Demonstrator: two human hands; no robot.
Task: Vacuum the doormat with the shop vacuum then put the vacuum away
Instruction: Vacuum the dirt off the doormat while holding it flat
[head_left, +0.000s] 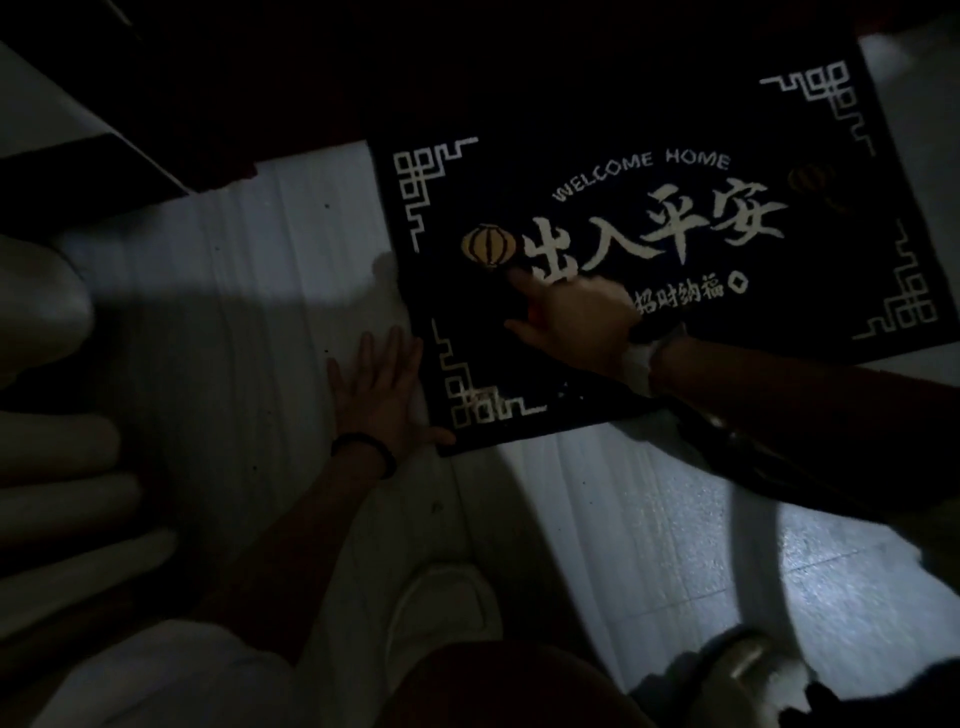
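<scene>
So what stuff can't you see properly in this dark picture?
Head view, the only one:
- Shop vacuum: not in sight anywhere.
- Doormat: far edge lost in deep shadow; near edge partly covered by the right forearm.
- Right hand: motion-blurred, so the fingers' pose is unclear.
- Left hand: flat on the floor at the mat's corner; dim.
- Pale shapes at the left edge: cut off and too dark to identify.

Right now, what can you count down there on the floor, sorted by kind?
Doormat: 1
Lanterns printed on it: 2, one bright, one dim
Hands: 2, left hand, right hand
Shoes: 2, left, right
Total: 7
</scene>
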